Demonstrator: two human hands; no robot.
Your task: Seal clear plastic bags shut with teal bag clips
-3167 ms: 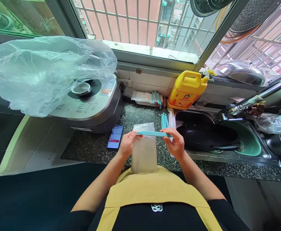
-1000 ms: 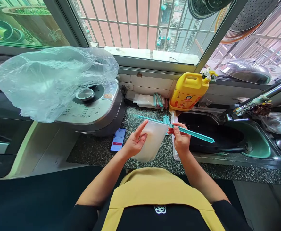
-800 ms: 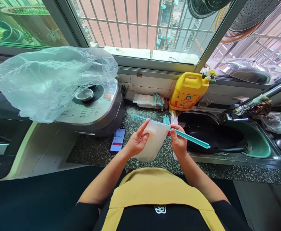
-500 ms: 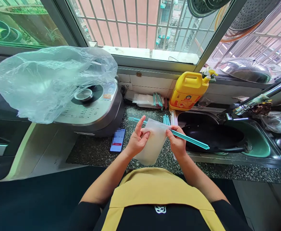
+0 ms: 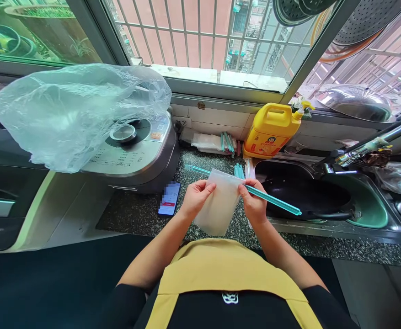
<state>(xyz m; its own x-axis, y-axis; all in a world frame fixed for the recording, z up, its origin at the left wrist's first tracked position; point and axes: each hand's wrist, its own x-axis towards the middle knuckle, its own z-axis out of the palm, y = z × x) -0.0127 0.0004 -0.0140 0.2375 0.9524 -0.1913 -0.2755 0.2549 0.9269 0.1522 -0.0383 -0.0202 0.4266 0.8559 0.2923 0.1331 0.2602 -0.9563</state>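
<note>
A frosted, translucent plastic bag (image 5: 219, 203) hangs between my hands above the speckled counter. My left hand (image 5: 196, 197) pinches its upper left edge, thumb in front. My right hand (image 5: 255, 201) grips the upper right corner together with a long teal sealing strip (image 5: 275, 201), which slants out toward the sink. A teal length also shows at the upper left behind the bag; whether it is the same strip I cannot tell. More teal strips (image 5: 238, 171) lie on the counter just beyond the bag.
A phone (image 5: 169, 198) lies left of my hands, near a rice cooker (image 5: 118, 160) under a large clear plastic bag (image 5: 73, 109). Packets of bags (image 5: 207, 141) and a yellow jug (image 5: 269, 130) stand by the wall. A black wok (image 5: 306, 196) sits in the sink on the right.
My left index finger, raised before, has come down, and the hand now pinches the bag's edge. My right hand keeps its hold. The whole view has shifted slightly.
</note>
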